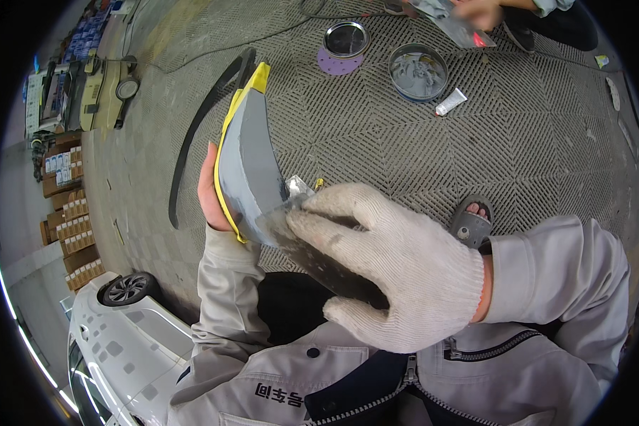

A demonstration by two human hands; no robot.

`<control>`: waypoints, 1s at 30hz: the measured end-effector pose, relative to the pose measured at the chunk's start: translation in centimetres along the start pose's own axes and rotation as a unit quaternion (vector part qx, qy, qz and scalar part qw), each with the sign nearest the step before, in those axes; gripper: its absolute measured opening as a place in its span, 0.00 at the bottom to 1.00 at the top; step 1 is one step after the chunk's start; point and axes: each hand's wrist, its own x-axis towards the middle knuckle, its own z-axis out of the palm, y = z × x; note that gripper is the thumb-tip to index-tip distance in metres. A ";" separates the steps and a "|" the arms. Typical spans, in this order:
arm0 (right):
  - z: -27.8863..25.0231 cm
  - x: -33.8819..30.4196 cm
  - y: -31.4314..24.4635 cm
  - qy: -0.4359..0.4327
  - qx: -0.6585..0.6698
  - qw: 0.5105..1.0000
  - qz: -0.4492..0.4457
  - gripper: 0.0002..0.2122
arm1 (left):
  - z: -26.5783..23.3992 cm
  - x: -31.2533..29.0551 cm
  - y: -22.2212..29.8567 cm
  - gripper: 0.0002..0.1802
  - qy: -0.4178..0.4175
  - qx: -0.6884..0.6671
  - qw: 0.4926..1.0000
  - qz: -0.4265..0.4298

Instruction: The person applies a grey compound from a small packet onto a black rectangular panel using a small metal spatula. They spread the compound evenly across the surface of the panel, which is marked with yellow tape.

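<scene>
A curved grey car trim piece (252, 153) stands upright in front of my chest, yellow masking tape (224, 167) along its left edge and top tip. Smooth grey filler coats its face. My left hand (209, 192), bare, grips the piece from behind at the left; most of its fingers are hidden. In a white knitted glove, my right hand (397, 263) holds a dark, flat filler spreader (326, 266) between fingers and thumb. The spreader's thin front edge touches the lower end of the trim piece.
On the patterned floor beyond lie a tin of grey filler (419, 72), its round lid (346, 39) on a purple sanding disc (339, 64), a white tube (451, 102) and a black curved strip (192, 135). Another person's hand (479, 13) works at top right. A white car (121, 348) stands lower left.
</scene>
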 end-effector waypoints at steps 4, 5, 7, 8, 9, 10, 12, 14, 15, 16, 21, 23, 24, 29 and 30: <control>-1.0 -1.4 0.7 -0.037 0.020 0.999 0.003 0.37 | 1.7 -0.4 -0.2 0.21 0.117 -0.014 0.993 0.031; -1.2 -1.8 1.0 -0.053 0.031 0.998 0.011 0.37 | 2.2 -0.6 -0.3 0.21 0.125 -0.056 0.990 0.047; -2.2 -2.0 2.1 -0.023 0.011 1.000 -0.014 0.35 | 3.0 -0.6 -0.3 0.21 0.196 -0.031 0.979 0.050; -2.5 -1.9 2.6 -0.002 0.005 1.000 -0.015 0.35 | 3.2 -0.6 -0.2 0.21 0.187 -0.021 0.981 0.049; -2.6 -1.6 3.1 0.017 0.044 0.999 0.003 0.35 | 3.2 -0.6 -0.2 0.21 0.178 -0.011 0.983 0.047; -2.9 -1.2 3.5 0.042 -0.001 0.999 -0.009 0.35 | 3.1 -0.6 -0.2 0.21 0.145 0.003 0.989 0.041; -3.3 -0.1 4.3 0.057 0.002 0.998 0.002 0.36 | 2.3 -0.6 -0.2 0.22 0.104 0.002 0.994 0.028; -3.8 1.5 4.9 0.062 -0.064 0.996 0.003 0.35 | 1.2 -0.4 -0.1 0.24 0.057 -0.033 0.998 0.012; -3.9 2.5 5.2 0.070 -0.058 0.996 0.002 0.35 | 0.6 -0.3 0.0 0.25 0.016 -0.053 0.998 0.001; -4.0 3.5 5.4 0.078 -0.054 0.996 0.000 0.35 | 0.0 -0.1 0.1 0.29 -0.060 -0.079 0.995 -0.014; -2.4 6.9 5.1 0.142 0.001 0.989 -0.030 0.27 | -1.9 0.1 0.3 0.33 -0.040 -0.053 0.998 -0.022; -1.7 7.7 4.7 0.154 0.042 0.987 -0.012 0.26 | -2.1 0.4 0.1 0.37 -0.009 -0.055 0.998 -0.011; -1.3 7.8 4.5 0.156 0.072 0.985 0.005 0.25 | -2.1 0.5 0.1 0.36 -0.109 -0.078 0.991 -0.013; -0.8 6.8 3.0 0.162 -0.212 0.954 -0.138 0.25 | -1.7 0.3 -0.2 0.38 -0.086 -0.120 0.989 -0.020; -0.6 6.5 2.6 0.149 -0.217 0.956 -0.128 0.25 | -1.7 0.2 -0.2 0.38 -0.089 -0.131 0.987 -0.021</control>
